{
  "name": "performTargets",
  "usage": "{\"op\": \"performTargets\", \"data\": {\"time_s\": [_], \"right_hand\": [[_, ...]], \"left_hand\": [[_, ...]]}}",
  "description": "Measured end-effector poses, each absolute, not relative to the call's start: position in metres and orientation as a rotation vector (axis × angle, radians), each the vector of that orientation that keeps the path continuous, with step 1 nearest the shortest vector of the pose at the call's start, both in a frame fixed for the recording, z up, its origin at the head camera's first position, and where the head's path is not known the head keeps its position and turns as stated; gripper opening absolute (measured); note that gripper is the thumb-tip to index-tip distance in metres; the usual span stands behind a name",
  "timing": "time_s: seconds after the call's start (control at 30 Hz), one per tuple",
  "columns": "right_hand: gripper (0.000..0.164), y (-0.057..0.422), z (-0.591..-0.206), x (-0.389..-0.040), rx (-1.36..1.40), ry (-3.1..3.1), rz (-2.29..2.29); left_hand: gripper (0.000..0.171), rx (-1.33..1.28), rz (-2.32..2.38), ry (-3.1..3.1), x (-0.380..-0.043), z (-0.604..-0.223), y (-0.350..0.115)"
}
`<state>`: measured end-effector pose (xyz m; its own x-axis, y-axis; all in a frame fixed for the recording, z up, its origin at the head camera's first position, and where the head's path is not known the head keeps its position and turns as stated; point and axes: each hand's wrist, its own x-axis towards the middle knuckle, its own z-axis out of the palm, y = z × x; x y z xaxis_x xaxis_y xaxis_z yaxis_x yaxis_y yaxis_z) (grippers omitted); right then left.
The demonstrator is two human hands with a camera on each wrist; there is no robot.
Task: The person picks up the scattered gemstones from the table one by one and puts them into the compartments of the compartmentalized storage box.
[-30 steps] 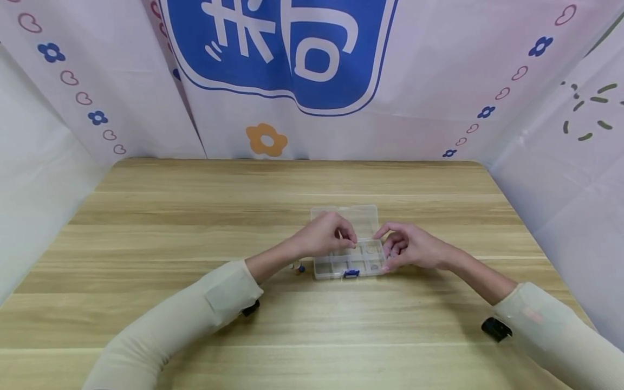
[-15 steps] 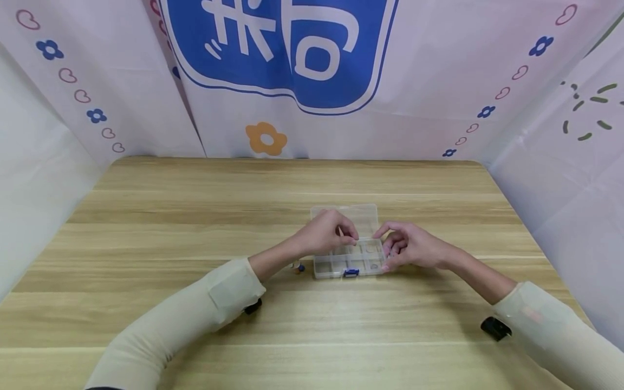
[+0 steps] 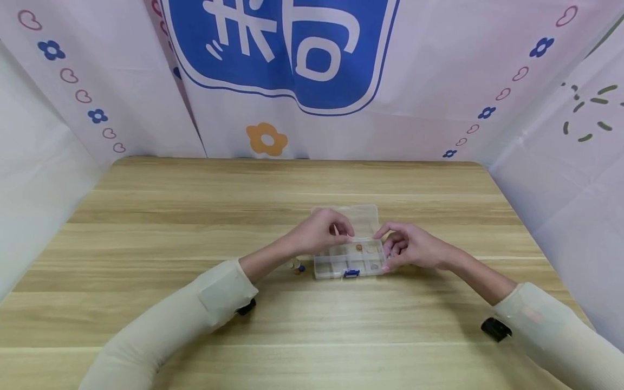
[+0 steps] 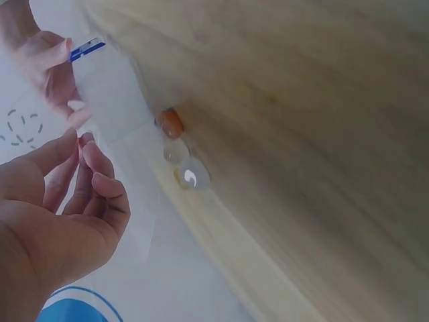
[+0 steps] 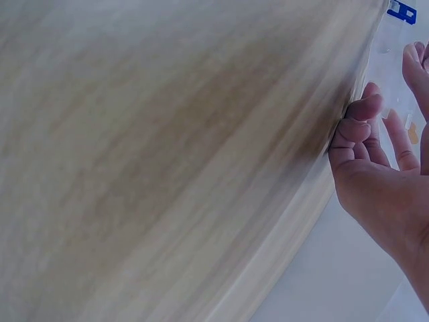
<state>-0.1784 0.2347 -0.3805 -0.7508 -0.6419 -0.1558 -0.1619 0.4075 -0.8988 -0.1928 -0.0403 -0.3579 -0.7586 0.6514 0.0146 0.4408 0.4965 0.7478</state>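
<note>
A clear plastic compartment box (image 3: 347, 258) lies on the table with its lid (image 3: 364, 219) folded back and its blue latch (image 3: 351, 273) facing the near side. My left hand (image 3: 325, 232) hovers over the box's back row, thumb and fingertips close together with nothing visible between them. Just right of those fingertips, an orange stone (image 3: 359, 247) sits in a back compartment. My right hand (image 3: 411, 246) grips the box's right end, index finger at the back corner and thumb at the front. Clear pieces (image 3: 374, 266) show in the rightmost compartments.
Left of the box, several small polished stones lie on the wooden table (image 3: 195, 216): an orange one (image 4: 171, 123), a clear one (image 4: 175, 151) and a whitish one (image 4: 194, 173) among them. A printed curtain (image 3: 414, 81) hangs behind the table's far edge.
The left hand has let go of the orange stone, now visible in a back compartment, and has drawn slightly up and left. The right hand and the box have stayed in place.
</note>
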Motion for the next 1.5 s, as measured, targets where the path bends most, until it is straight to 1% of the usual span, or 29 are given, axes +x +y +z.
{"op": "performTargets", "data": {"time_s": [0.23,0.5,0.83,1.17,1.5], "right_hand": [[0.055,0.234,-0.382,-0.178,-0.703,2.185,-1.333],[0.057,0.234,-0.380,-0.177,-0.700,2.205,-1.298],[0.057,0.234,-0.378,-0.176,-0.702,2.209,-1.285],[0.056,0.234,-0.378,-0.176,-0.710,2.227,-1.271],[0.056,0.234,-0.378,-0.175,-0.706,2.218,-1.286]], "left_hand": [[0.005,0.917,1.126,2.460,-0.188,-0.355,-0.059],[0.010,0.912,1.110,2.473,-0.185,-0.356,-0.081],[0.007,0.956,1.099,2.496,-0.180,-0.360,-0.105],[0.005,1.013,0.992,2.497,-0.174,-0.364,-0.127],[0.010,0.943,0.935,2.458,-0.168,-0.364,-0.141]]}}
